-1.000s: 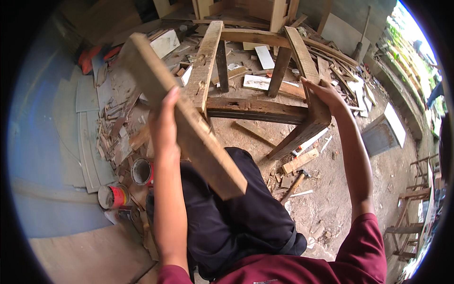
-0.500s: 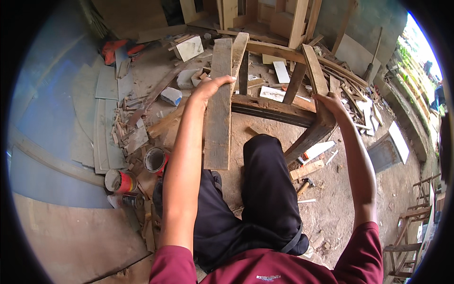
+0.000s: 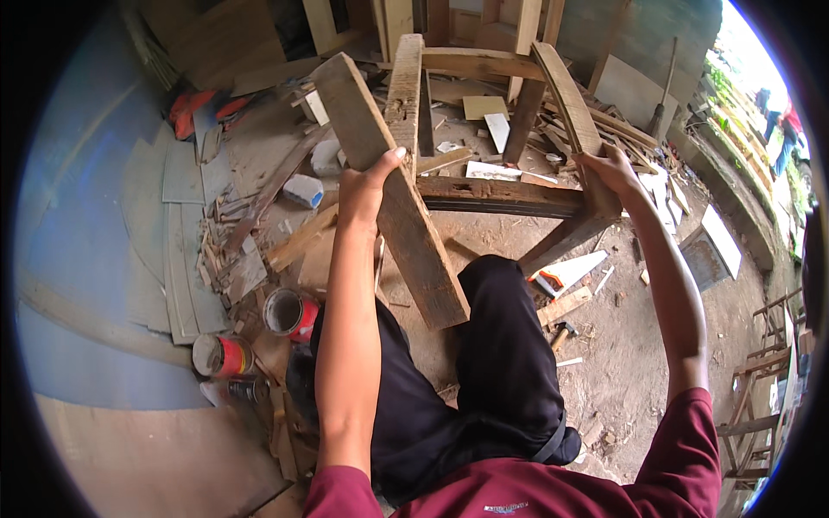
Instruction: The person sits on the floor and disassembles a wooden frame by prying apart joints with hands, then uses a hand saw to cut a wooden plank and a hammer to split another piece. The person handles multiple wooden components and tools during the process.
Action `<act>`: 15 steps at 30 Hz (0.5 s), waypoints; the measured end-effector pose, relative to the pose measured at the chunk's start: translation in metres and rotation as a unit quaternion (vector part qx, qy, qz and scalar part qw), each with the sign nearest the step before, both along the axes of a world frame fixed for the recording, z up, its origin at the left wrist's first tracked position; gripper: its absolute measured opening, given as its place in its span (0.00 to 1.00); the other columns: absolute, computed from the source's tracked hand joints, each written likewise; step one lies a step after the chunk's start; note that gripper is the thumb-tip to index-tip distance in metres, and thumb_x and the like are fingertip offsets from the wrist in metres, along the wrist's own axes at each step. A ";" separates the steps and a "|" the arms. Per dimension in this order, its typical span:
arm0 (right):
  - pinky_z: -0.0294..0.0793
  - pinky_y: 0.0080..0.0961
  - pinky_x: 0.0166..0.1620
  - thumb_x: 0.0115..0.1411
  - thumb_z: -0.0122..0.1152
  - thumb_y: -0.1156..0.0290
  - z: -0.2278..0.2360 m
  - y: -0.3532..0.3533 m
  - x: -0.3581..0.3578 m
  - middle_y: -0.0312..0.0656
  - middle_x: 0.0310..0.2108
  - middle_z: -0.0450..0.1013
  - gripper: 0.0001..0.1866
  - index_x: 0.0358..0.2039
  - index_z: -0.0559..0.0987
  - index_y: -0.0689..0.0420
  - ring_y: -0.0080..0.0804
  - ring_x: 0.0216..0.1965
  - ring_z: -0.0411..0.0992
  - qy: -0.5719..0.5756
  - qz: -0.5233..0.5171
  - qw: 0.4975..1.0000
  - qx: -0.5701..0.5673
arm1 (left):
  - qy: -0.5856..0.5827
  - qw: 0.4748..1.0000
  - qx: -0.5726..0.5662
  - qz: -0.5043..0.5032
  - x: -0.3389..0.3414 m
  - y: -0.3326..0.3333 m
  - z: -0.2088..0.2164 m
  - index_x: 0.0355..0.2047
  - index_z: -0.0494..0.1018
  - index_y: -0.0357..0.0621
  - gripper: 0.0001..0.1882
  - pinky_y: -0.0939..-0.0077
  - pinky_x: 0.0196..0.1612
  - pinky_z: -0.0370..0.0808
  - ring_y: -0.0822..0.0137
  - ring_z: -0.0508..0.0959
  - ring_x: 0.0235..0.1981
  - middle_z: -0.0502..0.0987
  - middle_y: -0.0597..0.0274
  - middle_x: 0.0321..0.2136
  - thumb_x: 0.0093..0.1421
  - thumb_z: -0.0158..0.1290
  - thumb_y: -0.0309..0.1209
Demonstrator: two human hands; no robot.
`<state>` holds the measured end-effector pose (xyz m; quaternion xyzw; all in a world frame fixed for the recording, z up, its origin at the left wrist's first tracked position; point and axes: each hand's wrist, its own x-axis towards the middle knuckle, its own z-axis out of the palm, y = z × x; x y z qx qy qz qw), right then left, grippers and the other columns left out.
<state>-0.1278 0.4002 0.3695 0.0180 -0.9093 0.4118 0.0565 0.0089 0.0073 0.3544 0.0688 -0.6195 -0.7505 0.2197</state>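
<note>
Since the frame half a second ago, the plank [image 3: 423,250] has swung from nearly straight up and down to a slant, its far end now toward 11 o'clock and its near end toward 5 o'clock. The right hand [image 3: 609,168] keeps its place on the wooden frame [image 3: 501,197].

The left hand [image 3: 363,194], at 11 o'clock from the middle of the view, holds the plank around its left edge about halfway along; the thumb lies across the upper face, while the other fingers are mostly hidden. The plank is raised above the person's knees, and in the view it crosses in front of the frame's left rail; whether the two touch, I cannot tell.

The frame stands on its legs at 1 o'clock, with rails joining at its corners. At 2 o'clock, the right hand is closed over the near part of its right rail, thumb on the inner side.

On the ground, a handsaw [image 3: 572,270] with an orange handle lies at 3 o'clock and a hammer [image 3: 563,334] at 4 o'clock. Two red cans, one nearer [image 3: 291,312] and one farther [image 3: 226,356], are at 8 o'clock. A block [image 3: 304,192] with a blue face sits at 10 o'clock.
</note>
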 end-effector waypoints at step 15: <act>0.72 0.31 0.52 0.43 0.70 0.46 -0.011 -0.041 -0.176 0.51 0.48 0.75 0.42 0.55 0.74 0.60 0.38 0.48 0.75 0.006 0.048 0.994 0.098 | 0.042 0.998 0.047 -0.022 -0.128 -0.013 -0.047 0.50 0.71 0.37 0.30 0.73 0.51 0.69 0.69 0.73 0.45 0.75 0.62 0.45 0.52 0.63 0.42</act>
